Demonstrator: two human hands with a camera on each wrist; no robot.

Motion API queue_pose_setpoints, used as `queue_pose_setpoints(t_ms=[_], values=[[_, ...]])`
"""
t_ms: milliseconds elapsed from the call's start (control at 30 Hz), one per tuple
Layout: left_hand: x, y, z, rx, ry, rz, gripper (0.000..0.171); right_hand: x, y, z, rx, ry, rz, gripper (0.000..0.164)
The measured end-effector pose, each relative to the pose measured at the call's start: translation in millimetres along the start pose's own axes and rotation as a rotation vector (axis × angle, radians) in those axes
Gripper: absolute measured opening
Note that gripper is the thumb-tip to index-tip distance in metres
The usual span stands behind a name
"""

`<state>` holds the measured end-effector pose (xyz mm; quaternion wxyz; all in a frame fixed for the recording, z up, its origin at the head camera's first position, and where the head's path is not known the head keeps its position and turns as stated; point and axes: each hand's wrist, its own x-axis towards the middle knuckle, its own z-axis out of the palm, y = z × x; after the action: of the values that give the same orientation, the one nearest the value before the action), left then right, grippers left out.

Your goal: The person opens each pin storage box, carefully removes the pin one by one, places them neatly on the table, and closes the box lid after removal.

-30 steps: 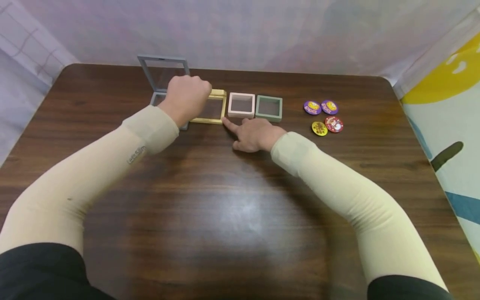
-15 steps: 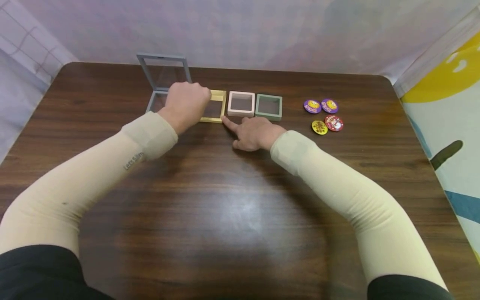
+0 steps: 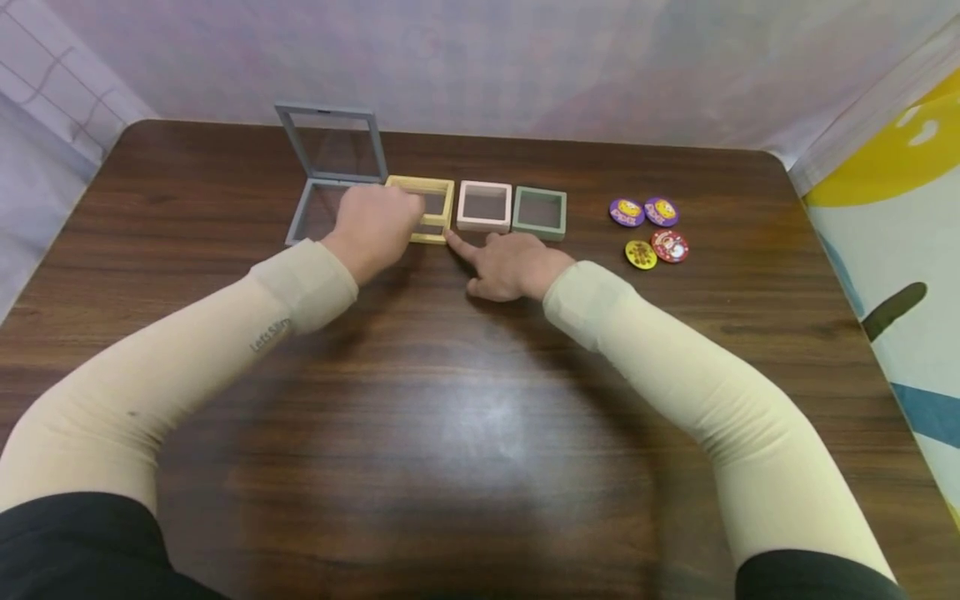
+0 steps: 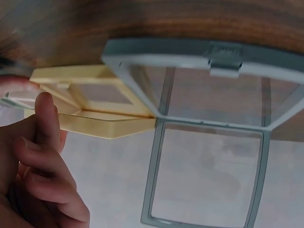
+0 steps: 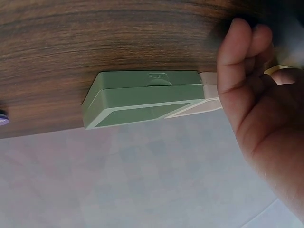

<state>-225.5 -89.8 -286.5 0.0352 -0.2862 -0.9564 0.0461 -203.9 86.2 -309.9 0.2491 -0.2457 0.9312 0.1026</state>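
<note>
In the head view my left hand (image 3: 378, 225) is at the yellow hinged display case (image 3: 423, 183), pinching the front edge of its part-raised lid (image 4: 111, 127). The left wrist view shows the fingertips at that edge and the other fingers curled. With its index finger extended, my right hand (image 3: 510, 267) touches the case's near right corner. Left of it stands a grey display case (image 3: 298, 213), its clear-windowed lid upright. A pale pink case (image 3: 483, 225) and a green case (image 5: 147, 97) line up on the right, the green one's lid down.
Several round badges lie right of the cases: two purple ones (image 3: 627, 212), a red one (image 3: 670, 247) and a yellow one (image 3: 641, 255). The dark wooden table (image 3: 480, 375) ends at a pale cloth wall (image 3: 525, 75) behind the cases.
My left hand has come down and nearer, and the yellow lid's front edge has dropped toward its base. More of the grey case shows. The right hand has stayed at the corner.
</note>
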Motion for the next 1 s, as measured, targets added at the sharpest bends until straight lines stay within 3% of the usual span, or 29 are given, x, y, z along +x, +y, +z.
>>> queue_pose_setpoints(t_ms=[333,1000], values=[[-4.3,0.1,13.8,-0.040,-0.004,0.006,0.016,0.2,-3.3,1.4,-0.013,-0.029,0.023,0.075],[4.1,4.3,15.5,-0.040,-0.030,0.006,0.020,-7.7,-9.2,10.3,-0.009,0.009,0.068,0.080]])
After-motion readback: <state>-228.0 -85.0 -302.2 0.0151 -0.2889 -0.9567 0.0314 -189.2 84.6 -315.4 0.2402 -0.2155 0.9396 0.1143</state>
